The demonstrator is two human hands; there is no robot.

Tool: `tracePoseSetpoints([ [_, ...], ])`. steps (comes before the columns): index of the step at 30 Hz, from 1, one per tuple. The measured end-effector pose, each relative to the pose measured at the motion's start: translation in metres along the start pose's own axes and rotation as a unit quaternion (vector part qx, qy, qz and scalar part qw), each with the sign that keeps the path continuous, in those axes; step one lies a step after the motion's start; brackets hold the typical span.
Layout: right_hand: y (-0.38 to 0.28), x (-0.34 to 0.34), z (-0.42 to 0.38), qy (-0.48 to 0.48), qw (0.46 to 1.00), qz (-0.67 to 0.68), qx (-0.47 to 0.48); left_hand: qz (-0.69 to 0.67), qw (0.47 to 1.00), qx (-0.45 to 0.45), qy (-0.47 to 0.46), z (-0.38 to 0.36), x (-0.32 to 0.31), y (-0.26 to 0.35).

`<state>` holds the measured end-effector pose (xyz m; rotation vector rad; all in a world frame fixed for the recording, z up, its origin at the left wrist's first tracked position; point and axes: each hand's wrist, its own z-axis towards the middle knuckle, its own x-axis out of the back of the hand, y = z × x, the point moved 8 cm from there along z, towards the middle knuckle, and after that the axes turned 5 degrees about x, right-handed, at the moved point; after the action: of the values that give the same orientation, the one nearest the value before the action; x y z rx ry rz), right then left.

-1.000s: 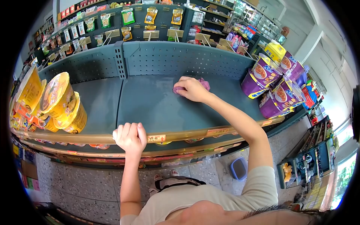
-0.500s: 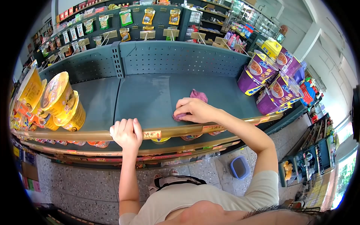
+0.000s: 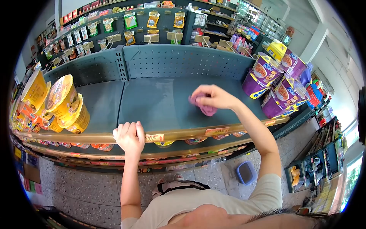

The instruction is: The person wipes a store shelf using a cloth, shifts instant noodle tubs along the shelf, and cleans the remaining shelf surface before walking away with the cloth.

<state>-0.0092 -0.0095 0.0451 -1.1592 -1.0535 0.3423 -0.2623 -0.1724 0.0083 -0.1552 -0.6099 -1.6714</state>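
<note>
a dark grey shelf (image 3: 152, 108) is installed in a shop interior, and it is backed by a perforated back panel (image 3: 171, 63). beyond the panel, small packets (image 3: 130, 20) are hung on a display rack (image 3: 166, 35). the floor (image 3: 99, 187) is finished in speckled tile.

a purple cloth (image 3: 207, 110) is held in the right hand (image 3: 218, 98), over the right-central portion of the shelf. the grip of this hand is closed on the cloth, with part of the cloth exposed below the fingers. the hand is slightly blurred; whether the cloth is pressed against the shelf surface cannot be told.

the front rail (image 3: 183, 136) is gripped by the left hand (image 3: 129, 138), with the fingers curled over it. a price label (image 3: 154, 137) is fitted to the rail just beside this hand.

yellow tubs (image 3: 61, 100) are stacked at the left end of the shelf, some of them tilted. purple tubs (image 3: 267, 70) are stacked at the right end, near a yellow container (image 3: 277, 49). a blue basin (image 3: 246, 172) is placed on the floor, below and in front of the shelving.
</note>
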Motion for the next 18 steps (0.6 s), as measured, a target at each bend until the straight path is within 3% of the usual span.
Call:
tracePoseSetpoints([
  [1,0.003,0.013,-0.001,0.053,0.997,0.047,-0.026,0.001,1.0,0.0,0.0,0.0,0.0,0.0],
  [2,0.002,0.03,0.002,0.12,0.992,-0.016,0.044,0.002,1.0,0.002,0.0,0.0,-0.001,-0.001],
  [4,0.008,0.046,-0.001,0.245,0.947,0.207,0.006,0.002,1.0,0.003,-0.001,-0.001,-0.001,-0.001],
  [8,0.003,0.061,-0.002,0.273,0.891,0.36,0.047,-0.006,1.0,0.005,-0.003,-0.001,-0.001,-0.001],
  [12,0.066,0.076,-0.013,0.329,0.92,0.166,-0.135,-0.002,1.0,0.0,0.0,-0.002,-0.001,-0.001],
  [14,0.078,0.082,-0.029,0.334,0.919,-0.009,-0.211,-0.006,1.0,0.002,0.002,-0.001,0.0,-0.001],
  [16,0.062,0.09,-0.034,0.358,0.89,-0.255,-0.125,-0.002,1.0,0.0,0.001,-0.001,-0.001,-0.001],
  [18,0.031,0.075,-0.026,0.23,0.908,-0.343,0.074,0.002,1.0,-0.001,0.003,-0.001,-0.001,-0.001],
])
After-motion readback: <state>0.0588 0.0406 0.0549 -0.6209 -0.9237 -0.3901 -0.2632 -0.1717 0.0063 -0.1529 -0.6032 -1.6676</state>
